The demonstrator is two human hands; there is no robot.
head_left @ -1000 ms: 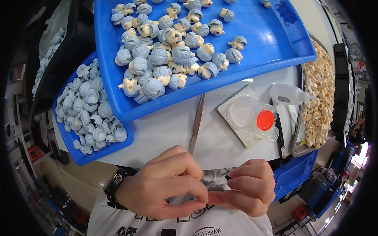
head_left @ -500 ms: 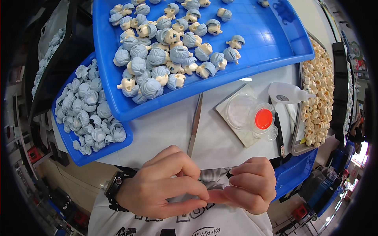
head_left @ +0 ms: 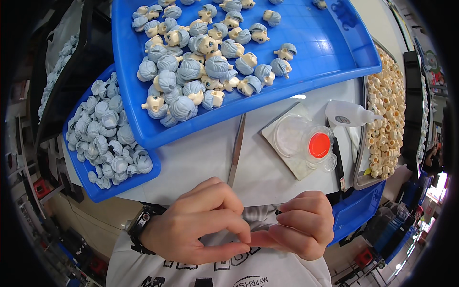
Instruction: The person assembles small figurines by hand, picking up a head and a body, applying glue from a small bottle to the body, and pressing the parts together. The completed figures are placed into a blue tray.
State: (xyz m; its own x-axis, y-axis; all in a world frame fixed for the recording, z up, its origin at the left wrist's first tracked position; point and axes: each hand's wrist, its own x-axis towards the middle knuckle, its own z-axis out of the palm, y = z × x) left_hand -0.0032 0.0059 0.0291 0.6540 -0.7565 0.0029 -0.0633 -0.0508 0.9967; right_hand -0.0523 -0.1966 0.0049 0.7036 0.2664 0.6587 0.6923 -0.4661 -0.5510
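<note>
My left hand, with a black watch at the wrist, is closed in a pinch in front of my shirt, below the table's near edge. Its thumb and finger meet at the outstretched fingertip of my right hand. The right hand's other fingers are curled in. Whether something tiny lies between the touching fingertips I cannot make out. Beyond the hands, a long metal blade-like tool lies on the white table. A large blue tray holds several doll heads with pale blue hair.
At left, a smaller blue tray is heaped with pale blue hair pieces. A clear round container with a red-orange center sits on a square slab. Nearby are a white squeeze bottle, a dark-handled knife and a metal tray of cream parts.
Both hands keep nearly the same pose, their fingertips still touching. My left fingers have shifted very slightly to the left.
</note>
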